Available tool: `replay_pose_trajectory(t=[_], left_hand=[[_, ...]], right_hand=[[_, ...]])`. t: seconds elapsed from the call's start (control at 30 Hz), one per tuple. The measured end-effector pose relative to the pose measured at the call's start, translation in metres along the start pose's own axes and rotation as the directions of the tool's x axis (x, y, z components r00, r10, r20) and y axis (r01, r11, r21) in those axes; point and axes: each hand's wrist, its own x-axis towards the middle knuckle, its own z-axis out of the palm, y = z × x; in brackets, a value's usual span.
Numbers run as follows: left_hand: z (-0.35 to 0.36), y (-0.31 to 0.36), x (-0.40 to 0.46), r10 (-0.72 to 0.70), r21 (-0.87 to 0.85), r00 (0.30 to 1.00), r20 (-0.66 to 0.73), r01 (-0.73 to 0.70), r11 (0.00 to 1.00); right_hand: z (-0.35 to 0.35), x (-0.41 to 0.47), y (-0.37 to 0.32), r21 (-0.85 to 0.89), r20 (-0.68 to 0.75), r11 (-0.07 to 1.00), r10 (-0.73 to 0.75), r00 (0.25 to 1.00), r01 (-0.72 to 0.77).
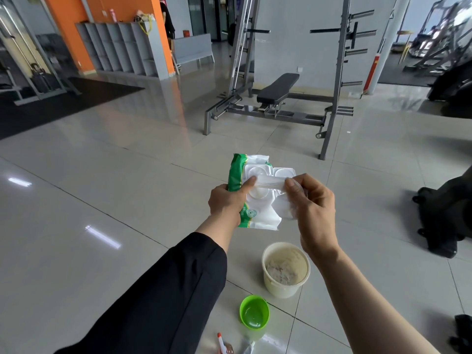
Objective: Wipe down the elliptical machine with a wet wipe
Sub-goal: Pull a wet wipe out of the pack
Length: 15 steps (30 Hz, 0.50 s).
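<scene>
My left hand (227, 200) grips a green and white wet wipe pack (251, 214) at chest height, its white flip lid open toward the right. My right hand (313, 200) pinches a white wet wipe (270, 183) that stretches from the pack's opening to my fingers. A black machine (449, 213), perhaps the elliptical, stands at the right edge, only partly in view.
On the tiled floor below my hands sit a cream bucket (286, 287), a green bowl (254, 311) and a spray bottle (223, 344). A bench with a grey rack (278, 90) stands ahead. Grey shelves (120, 47) and an orange wall are at the back left.
</scene>
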Motion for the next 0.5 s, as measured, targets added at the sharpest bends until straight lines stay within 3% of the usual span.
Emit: replay_pose_trajectory(t=[0.3, 0.4, 0.5], left_hand=[[-0.006, 0.004, 0.011, -0.089, -0.052, 0.99, -0.108, 0.084, 0.995], [-0.011, -0.009, 0.013, -0.14, -0.037, 0.981, -0.131, 0.136, 0.99], [-0.011, -0.021, 0.011, -0.179, -0.052, 0.981, -0.077, 0.175, 0.983]], right_hand=[[-0.017, 0.006, -0.026, 0.001, -0.133, 0.991, -0.133, 0.982, 0.134], [-0.029, 0.024, -0.032, 0.094, -0.3, 0.988, -0.086, 0.95, 0.119], [-0.037, 0.04, -0.015, 0.019, -0.263, 1.0, 0.009, 0.965, -0.004]])
